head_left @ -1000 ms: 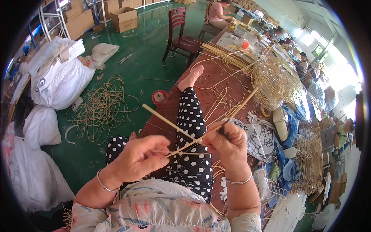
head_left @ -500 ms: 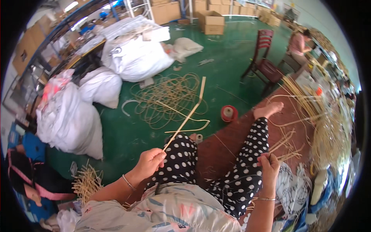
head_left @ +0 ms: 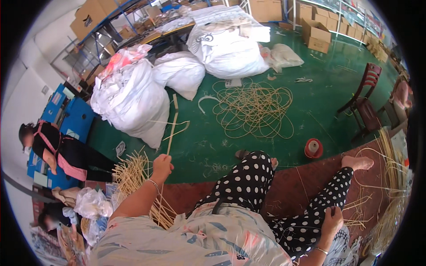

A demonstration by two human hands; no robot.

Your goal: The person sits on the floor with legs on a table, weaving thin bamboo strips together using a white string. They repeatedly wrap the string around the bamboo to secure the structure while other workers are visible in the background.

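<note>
My left hand (head_left: 162, 167) is closed around a long pale cane strip (head_left: 171, 133), which points up and away, with thinner bent pieces crossing it. Just beside that hand, to its left, lies a bundle of cut cane strips (head_left: 133, 170). My right hand (head_left: 331, 222) rests by my right knee, over the polka-dot trousers (head_left: 306, 221), with its fingers pinched together. Something small and dark shows at those fingertips, too small to name. A fine thread-like line runs near that hand.
A loose coil of cane (head_left: 255, 111) lies on the green floor, near a red spool holder (head_left: 313, 148). White sacks (head_left: 133, 102) stand at left, a dark red chair (head_left: 366, 102) at right. Other people are at left, one standing by blue boxes (head_left: 73, 117), and another at far right.
The view has turned left. My left hand has carried the cane strip left, to beside the bundle. My right hand stays near the right knee, still pinched.
</note>
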